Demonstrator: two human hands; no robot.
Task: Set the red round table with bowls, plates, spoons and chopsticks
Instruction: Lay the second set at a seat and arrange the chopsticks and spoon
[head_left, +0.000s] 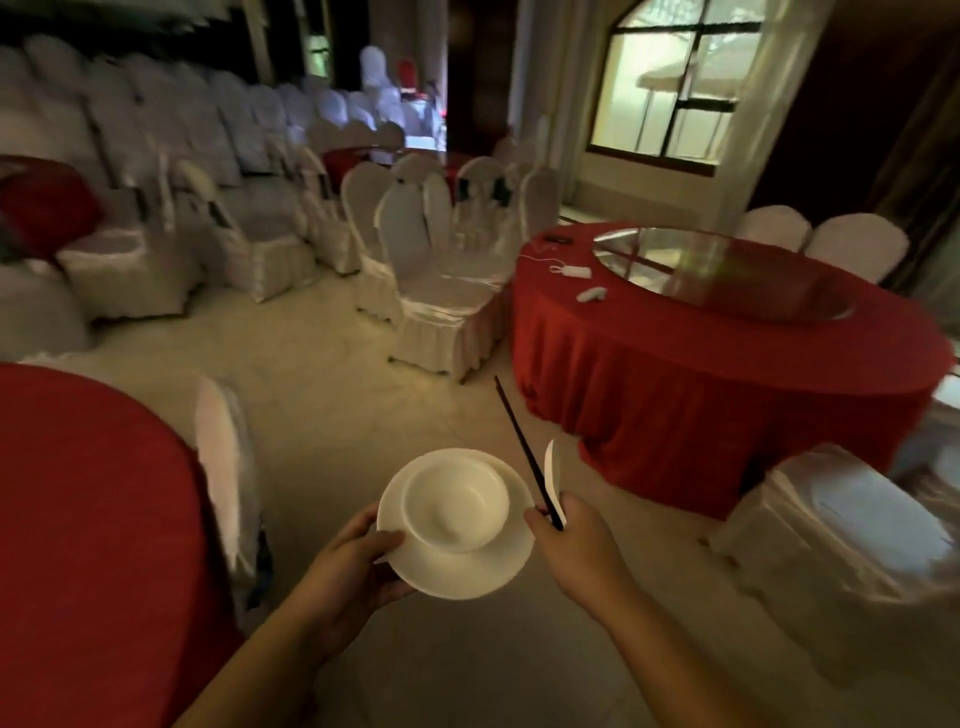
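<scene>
My left hand (358, 566) grips the left rim of a white plate (467, 571), thumb on top. A white bowl (454, 501) sits upright on that plate. My right hand (576, 540) holds dark chopsticks (524, 447) and a white spoon (551, 470) together, their ends pointing up and away. All of this hangs over the floor. A red round table (701, 374) with a glass turntable (717, 270) stands ahead to the right.
Another red table (88, 519) fills the lower left, a white-covered chair (228, 467) beside it. Covered chairs (441, 280) stand left of the far table, another chair (852, 525) at lower right. Small white items (571, 270) lie on the right table. Pale floor lies between.
</scene>
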